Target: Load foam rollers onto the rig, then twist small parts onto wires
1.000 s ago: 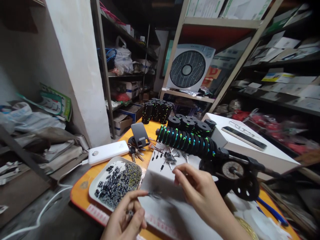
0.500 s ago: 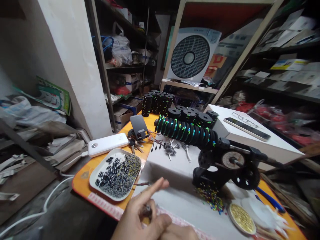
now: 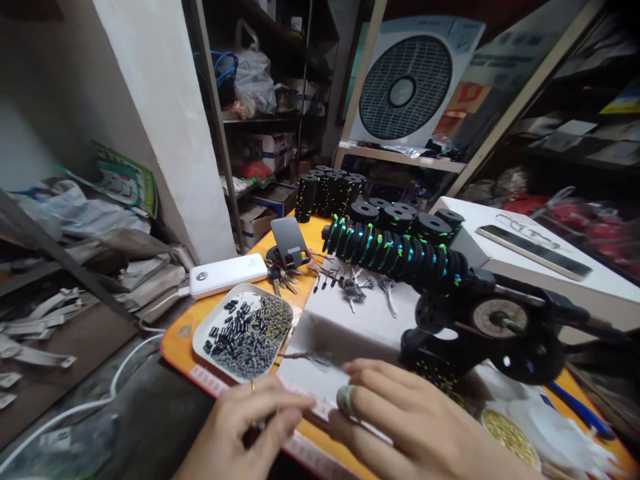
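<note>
My left hand [image 3: 245, 427] is low in the view at the table's front edge, thumb and fingers brought together; anything between them is too small to make out. Beside it on the right, my right hand [image 3: 400, 420] has its fingers bent over the front of the white surface, a ring-like wrap on one finger; its fingertips are partly hidden. Just beyond my left hand sits a white tray [image 3: 200, 340] of small black and grey parts. A thin wire bundle [image 3: 305, 358] lies right of the tray. Behind my right hand stands a black geared device [image 3: 480, 320] bearing a ribbed roll [image 3: 395, 257] wound with green-blue strands.
A white power bank [image 3: 230, 275], keys [image 3: 283, 280] and a dark phone-like object [image 3: 290, 241] lie behind the tray. Black rolls [image 3: 397, 215] stand at the back. On the right are a white box [image 3: 540, 280] with a phone, a dish of gold bits [image 3: 510, 433] and a blue-handled tool [image 3: 583, 410].
My hands have moved apart; the left shifted left, and the right came up to the right, now covering part of the coloured bits. The camera view has shifted, moving the scene rightward.
</note>
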The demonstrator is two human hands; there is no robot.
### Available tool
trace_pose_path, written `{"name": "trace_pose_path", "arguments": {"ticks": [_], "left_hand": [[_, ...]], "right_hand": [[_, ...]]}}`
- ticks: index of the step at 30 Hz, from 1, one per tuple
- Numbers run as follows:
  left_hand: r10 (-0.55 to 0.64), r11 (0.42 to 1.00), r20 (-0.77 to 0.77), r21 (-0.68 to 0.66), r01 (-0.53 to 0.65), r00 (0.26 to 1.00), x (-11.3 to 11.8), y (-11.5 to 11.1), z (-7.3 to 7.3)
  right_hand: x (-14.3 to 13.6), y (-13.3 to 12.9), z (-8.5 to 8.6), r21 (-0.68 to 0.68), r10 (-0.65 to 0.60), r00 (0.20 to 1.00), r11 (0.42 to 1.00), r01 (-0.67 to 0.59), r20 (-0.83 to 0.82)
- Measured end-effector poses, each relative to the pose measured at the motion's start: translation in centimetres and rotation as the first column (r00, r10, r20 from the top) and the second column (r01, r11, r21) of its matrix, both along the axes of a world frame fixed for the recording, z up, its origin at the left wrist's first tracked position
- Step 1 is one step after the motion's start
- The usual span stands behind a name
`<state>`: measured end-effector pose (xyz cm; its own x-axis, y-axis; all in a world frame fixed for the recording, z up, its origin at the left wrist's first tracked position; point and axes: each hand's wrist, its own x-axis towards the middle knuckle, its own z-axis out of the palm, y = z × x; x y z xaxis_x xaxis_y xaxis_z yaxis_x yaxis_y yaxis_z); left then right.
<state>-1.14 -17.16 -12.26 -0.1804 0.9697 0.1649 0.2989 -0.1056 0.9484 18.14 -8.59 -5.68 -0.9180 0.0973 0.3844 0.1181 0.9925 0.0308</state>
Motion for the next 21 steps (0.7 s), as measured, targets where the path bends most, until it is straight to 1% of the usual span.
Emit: {"name": "trace_pose_path", "arguments": {"ticks": [1, 2, 4, 6, 7, 9, 11, 12, 14, 15, 17, 21], "left_hand": [[-0.001, 1.0, -0.06, -0.025, 0.0, 0.998, -0.4, 1.1, 0.5], [-0.028, 0.998, -0.154, -0.056, 0.019, 0.988, -0.6, 2.2, 0.9], [-0.111, 0.99, -0.368, -0.124, 0.069, 0.923, -0.9, 4.3, 1.2], [-0.157, 0.981, -0.453, -0.172, 0.087, 0.877, -0.8, 5.6, 1.0], [-0.169, 0.978, -0.468, -0.186, 0.09, 0.867, -0.7, 5.8, 0.8], [-0.179, 0.977, -0.467, -0.186, 0.101, 0.866, -0.6, 5.4, 0.8], [-0.166, 0.978, -0.391, -0.179, 0.102, 0.905, -0.7, 4.2, 1.0], [-0.144, 0.978, -0.31, -0.19, 0.087, 0.94, -0.8, 3.4, 1.1], [-0.065, 0.968, -0.087, -0.246, 0.042, 0.994, -0.9, 2.0, 1.3], [-0.014, 0.961, 0.029, -0.277, 0.022, 0.999, -0.8, 1.4, 1.3], [0.069, 0.953, 0.204, -0.303, -0.004, 0.977, -0.6, 0.4, 1.0], [0.151, 0.956, 0.404, -0.291, -0.03, 0.902, -0.2, -0.5, -0.2]], "right_hand": [[0.3, 0.1, -0.1, -0.017, -0.016, 1.0, 1.0, 0.016, -0.004], [0.6, 0.1, -0.2, -0.042, -0.033, 0.999, 0.999, 0.032, -0.01], [1.3, 0.1, -0.5, -0.126, -0.071, 0.997, 0.99, 0.068, -0.022], [1.8, 0.1, -0.6, -0.226, -0.118, 0.992, 0.969, 0.105, -0.044], [2.0, 0.1, -0.6, -0.277, -0.146, 0.987, 0.953, 0.124, -0.06], [2.0, 0.2, -0.6, -0.388, -0.207, 0.972, 0.909, 0.149, -0.111], [1.7, 0.5, -0.5, -0.485, -0.265, 0.95, 0.861, 0.155, -0.166], [1.4, 0.6, -0.4, -0.521, -0.293, 0.937, 0.839, 0.157, -0.189], [0.8, 0.7, -0.2, -0.574, -0.348, 0.913, 0.801, 0.171, -0.213], [0.4, 0.6, -0.1, -0.595, -0.368, 0.905, 0.783, 0.179, -0.212], [-0.3, 0.4, 0.1, -0.632, -0.372, 0.903, 0.758, 0.16, -0.217], [-1.5, -0.1, 0.1, -0.698, -0.328, 0.93, 0.705, 0.125, -0.164]]}}
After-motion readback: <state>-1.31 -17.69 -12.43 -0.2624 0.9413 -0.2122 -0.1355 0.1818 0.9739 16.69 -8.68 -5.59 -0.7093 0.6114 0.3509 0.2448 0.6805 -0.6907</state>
